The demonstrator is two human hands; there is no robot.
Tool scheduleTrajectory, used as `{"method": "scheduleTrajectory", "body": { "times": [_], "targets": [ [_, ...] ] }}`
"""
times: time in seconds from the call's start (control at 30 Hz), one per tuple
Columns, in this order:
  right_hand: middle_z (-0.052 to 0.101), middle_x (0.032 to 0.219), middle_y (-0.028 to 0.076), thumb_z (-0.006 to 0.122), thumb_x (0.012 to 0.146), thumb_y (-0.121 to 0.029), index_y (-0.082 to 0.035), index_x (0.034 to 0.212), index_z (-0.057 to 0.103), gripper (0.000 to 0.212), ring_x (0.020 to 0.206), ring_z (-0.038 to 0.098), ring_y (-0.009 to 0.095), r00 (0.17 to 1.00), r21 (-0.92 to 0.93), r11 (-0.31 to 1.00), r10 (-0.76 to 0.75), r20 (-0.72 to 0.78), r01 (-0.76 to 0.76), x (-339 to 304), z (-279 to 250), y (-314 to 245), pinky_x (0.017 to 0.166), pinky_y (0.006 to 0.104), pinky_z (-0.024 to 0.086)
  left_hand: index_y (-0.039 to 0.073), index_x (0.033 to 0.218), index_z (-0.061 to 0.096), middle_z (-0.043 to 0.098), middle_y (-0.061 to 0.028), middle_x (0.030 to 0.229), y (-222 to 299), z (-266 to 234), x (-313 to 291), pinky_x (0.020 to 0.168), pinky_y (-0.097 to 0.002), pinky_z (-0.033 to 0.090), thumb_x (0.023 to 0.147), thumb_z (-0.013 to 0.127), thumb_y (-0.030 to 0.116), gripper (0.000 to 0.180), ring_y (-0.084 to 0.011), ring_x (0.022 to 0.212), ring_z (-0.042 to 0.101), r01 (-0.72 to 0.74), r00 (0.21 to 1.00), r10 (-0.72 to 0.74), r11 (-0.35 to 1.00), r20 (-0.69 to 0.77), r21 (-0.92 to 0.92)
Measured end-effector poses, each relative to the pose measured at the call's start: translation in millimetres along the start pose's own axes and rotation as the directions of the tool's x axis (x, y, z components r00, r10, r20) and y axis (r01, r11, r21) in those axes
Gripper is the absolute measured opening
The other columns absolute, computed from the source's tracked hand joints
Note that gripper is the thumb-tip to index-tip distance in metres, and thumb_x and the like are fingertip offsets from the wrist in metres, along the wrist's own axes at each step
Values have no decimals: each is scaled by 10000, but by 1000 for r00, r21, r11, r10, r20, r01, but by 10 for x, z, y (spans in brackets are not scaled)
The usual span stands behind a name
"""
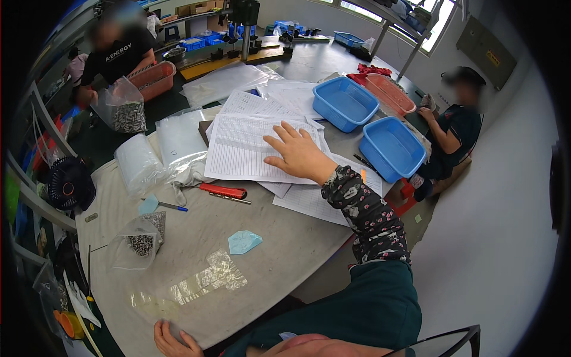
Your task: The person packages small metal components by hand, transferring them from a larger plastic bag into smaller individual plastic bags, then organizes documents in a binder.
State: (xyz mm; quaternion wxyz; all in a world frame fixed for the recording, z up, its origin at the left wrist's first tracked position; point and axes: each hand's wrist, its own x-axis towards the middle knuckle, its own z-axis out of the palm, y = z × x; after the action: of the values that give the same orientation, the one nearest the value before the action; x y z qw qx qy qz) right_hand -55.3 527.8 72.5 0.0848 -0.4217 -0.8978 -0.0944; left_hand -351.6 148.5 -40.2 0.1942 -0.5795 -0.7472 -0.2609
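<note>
My right hand (297, 153) lies with fingers spread on the top sheet of a stack of printed forms (238, 143). Its forearm wears a dark floral sleeve. At the near edge of the table, my left hand (176, 342) rests with its fingers apart and nothing in them, partly cut off by the lower edge. Just in front of it are strips of clear tape (208, 279) on the tabletop. Beyond the tape lies a light-blue paper piece (244, 242). A red utility knife (223, 191) and a metal rod (231, 199) lie by the forms' near edge.
Two blue basins (392, 149) and a red basin (389, 93) stand right of the forms. Clear plastic bags (140, 160) lie left. A bag of small metal parts (146, 238) and a blue pen (172, 206) sit nearer. Co-workers sit far left (119, 65) and right (455, 131).
</note>
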Motion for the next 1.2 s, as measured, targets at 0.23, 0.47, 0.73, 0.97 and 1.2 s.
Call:
{"method": "scheduleTrajectory", "body": {
  "times": [0.23,0.47,0.73,0.97,1.2],
  "targets": [
    [284,1371,194,481,851,-438,-105,1319,350,590,1293,250,327,944,272,913,-328,47,304,-1761,36,-835,998,530,250,-5,1154,471,456,-193,1185,52,-129,-194,898,-400,360,803,532,172,398,-299,1032,454,312,949,-293,928,120,-201],
    [340,1337,172,522,813,-395,-107,1290,394,572,1263,301,306,967,205,946,-237,-89,251,-2016,144,-1113,1018,466,252,9,1118,471,391,-197,1242,77,-325,-127,958,-449,303,740,531,114,397,-369,1142,381,47,991,-33,994,131,-102],
    [358,1337,141,536,793,-368,-122,1272,420,550,1248,322,295,958,177,943,-269,-99,283,-2009,118,-1403,1028,435,244,36,1129,473,420,-162,1212,-113,-448,-262,937,-418,326,725,579,159,435,-330,1111,417,67,995,-61,995,81,-79],
    [370,1334,143,549,774,-329,-117,1275,426,557,1239,335,298,967,200,947,-238,-92,252,-2048,55,-1695,1024,437,243,39,1106,494,450,-145,1166,-346,-572,-407,916,-404,348,716,597,191,431,-311,1069,452,74,997,-72,993,33,-94],
    [353,1351,155,465,831,-300,-74,1287,412,512,1241,323,321,933,201,911,-346,-96,359,-2098,311,-2081,1026,415,228,38,1076,508,466,-138,1156,-717,-798,-822,896,-413,382,699,602,88,392,-316,1045,477,-50,977,-11,959,-214,-280]
  ]
}}
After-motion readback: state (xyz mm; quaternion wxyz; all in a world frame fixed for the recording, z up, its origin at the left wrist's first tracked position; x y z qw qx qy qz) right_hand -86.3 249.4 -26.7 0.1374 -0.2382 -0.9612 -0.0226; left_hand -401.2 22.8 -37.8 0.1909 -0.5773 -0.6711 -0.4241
